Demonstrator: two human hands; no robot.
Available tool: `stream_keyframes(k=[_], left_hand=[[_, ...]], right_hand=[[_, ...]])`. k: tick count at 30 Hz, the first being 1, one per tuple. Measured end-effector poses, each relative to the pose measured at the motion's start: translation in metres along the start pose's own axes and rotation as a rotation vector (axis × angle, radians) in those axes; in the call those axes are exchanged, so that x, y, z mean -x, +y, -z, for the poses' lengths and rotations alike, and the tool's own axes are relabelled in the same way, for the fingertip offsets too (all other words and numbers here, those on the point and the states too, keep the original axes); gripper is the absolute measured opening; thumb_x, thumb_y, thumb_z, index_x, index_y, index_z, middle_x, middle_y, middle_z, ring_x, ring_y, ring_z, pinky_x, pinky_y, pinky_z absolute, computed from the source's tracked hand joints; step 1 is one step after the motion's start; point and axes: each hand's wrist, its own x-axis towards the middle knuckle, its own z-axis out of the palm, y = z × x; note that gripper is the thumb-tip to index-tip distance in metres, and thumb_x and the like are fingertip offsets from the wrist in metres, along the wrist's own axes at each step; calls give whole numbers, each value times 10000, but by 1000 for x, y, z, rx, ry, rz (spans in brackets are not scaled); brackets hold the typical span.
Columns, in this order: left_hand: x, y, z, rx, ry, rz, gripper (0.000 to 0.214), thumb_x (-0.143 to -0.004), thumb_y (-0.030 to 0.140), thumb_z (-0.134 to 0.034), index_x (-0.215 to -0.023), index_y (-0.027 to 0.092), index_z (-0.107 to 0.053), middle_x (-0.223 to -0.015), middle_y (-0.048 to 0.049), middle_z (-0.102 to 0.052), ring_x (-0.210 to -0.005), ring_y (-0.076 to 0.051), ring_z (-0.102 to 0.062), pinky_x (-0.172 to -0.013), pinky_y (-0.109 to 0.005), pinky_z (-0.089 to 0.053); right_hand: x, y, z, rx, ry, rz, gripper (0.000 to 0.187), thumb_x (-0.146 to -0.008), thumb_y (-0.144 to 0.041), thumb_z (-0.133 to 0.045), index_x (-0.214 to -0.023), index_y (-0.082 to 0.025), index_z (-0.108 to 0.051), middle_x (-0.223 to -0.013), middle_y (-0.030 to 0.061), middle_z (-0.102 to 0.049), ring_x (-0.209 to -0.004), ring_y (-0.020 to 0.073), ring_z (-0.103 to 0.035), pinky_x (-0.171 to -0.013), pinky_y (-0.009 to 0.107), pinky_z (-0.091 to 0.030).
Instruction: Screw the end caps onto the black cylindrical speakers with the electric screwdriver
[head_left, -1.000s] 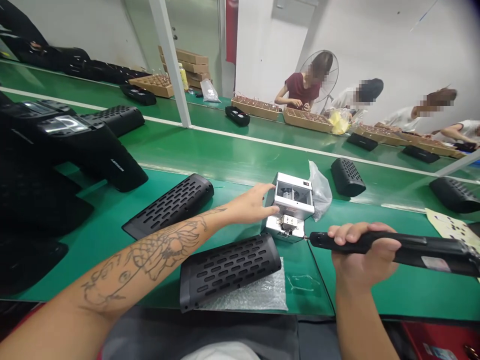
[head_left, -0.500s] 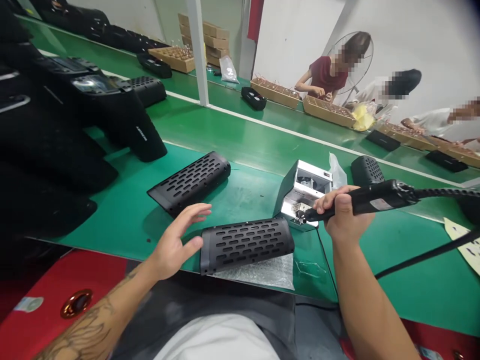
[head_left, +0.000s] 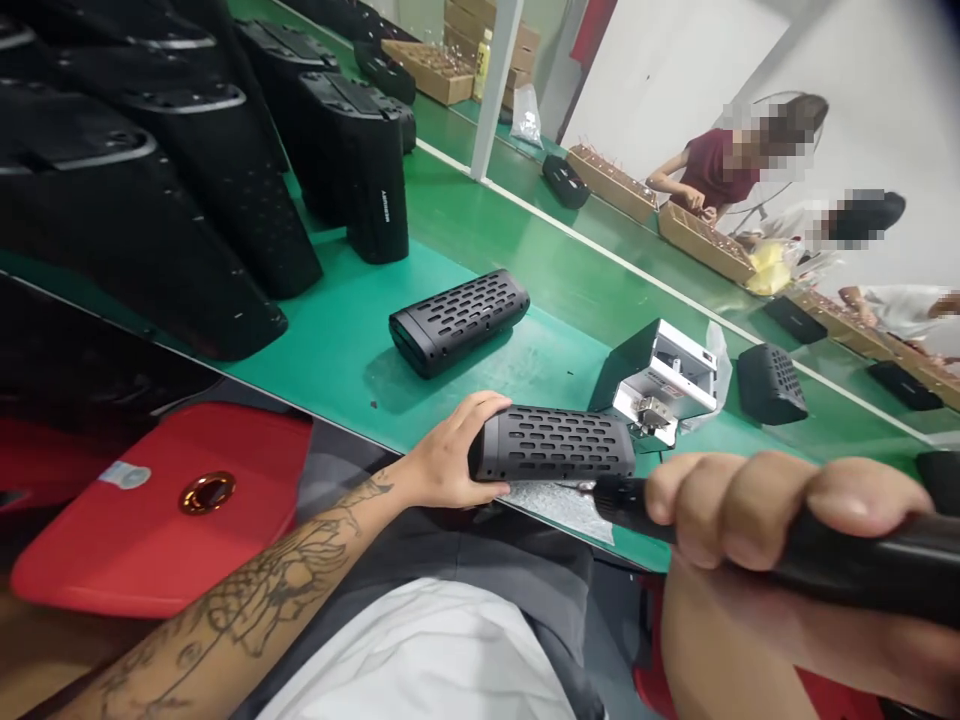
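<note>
My left hand (head_left: pixel 444 458) is closed around the left end of a black slotted speaker housing (head_left: pixel 562 442), thumb below and fingers over the top. The housing lies near the bench's front edge, over a sheet of clear bubble wrap (head_left: pixel 574 512). In my right hand (head_left: pixel 757 510), large and close to the camera, is a black electric screwdriver (head_left: pixel 630 500). Its tip points left at the housing's lower front edge; whether it touches a screw is too small to tell. Behind the housing's right end stands a silver and black screw feeder (head_left: pixel 660 380).
A second slotted housing (head_left: pixel 465 315) lies farther back on the green bench (head_left: pixel 330 345). Tall black speaker bodies (head_left: pixel 379 190) crowd the left. Another dark housing (head_left: pixel 772 383) stands right of the feeder. Across the belt, people work at cardboard trays (head_left: pixel 705 240). A red stool (head_left: pixel 157 540) stands below left.
My left hand has moved onto the housing and gripped its end. My right hand has brought the screwdriver from the feeder toward the housing's front edge. The camera view has turned left.
</note>
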Motion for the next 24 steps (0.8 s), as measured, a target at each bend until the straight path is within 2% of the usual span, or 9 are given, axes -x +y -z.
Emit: stream_keyframes(k=[3, 5, 8, 12, 19, 24], left_hand=[[-1, 3, -2, 19, 6, -16, 1157, -930, 481, -1021, -1870, 295, -373, -1854, -241, -505, -1734, -491, -587, -1447, -656, -552], [-2, 5, -2, 26, 6, -14, 1169, -918, 485, -1038, -1869, 307, -382, -1843, -235, -523, -1719, -488, -605, -1439, -651, -555], [-4, 7, -2, 38, 15, -11, 1197, -885, 479, -1064, -1867, 319, -398, -1832, -228, -538, -1706, -491, -616, -1429, -646, -562], [-5, 6, -4, 72, 31, -21, 1196, -870, 510, -1077, -1851, 318, -420, -1819, -224, -551, -1671, -487, -643, -1413, -638, -576], [-5, 3, -8, 77, 41, -38, 1184, -890, 555, -1055, -1850, 293, -413, -1805, -231, -562, -1672, -482, -632, -1425, -645, -563], [-5, 4, -7, 60, 21, -22, 1217, -884, 618, -1048, -1861, 282, -404, -1813, -231, -570, -1680, -498, -624, -1414, -658, -577]], right_hand=[[-6, 17, -36, -89, -119, -46, 522, -1043, -815, -902, -1039, -298, -831, -642, -62, -658, -417, 153, -576, -530, 375, -595], [-16, 32, -48, -91, -214, -54, 547, -1012, -815, -935, -1002, -280, -821, -655, -61, -688, -429, 157, -612, -521, 362, -613], [-26, 50, -49, -97, -332, -62, 525, -1002, -779, -966, -1029, -272, -833, -683, -56, -732, -453, 163, -654, -541, 352, -653], [-24, 64, -42, -112, -398, -117, 580, -1010, -840, -917, -1057, -270, -824, -716, -46, -750, -485, 172, -680, -588, 365, -674], [-13, 69, -57, -159, -398, -132, 465, -1023, -645, -1006, -985, -273, -729, -690, -73, -717, -494, 138, -655, -601, 311, -657], [-9, 71, -63, -202, -423, -172, 393, -1019, -508, -1033, -980, -264, -727, -689, -74, -696, -505, 133, -646, -595, 308, -642]])
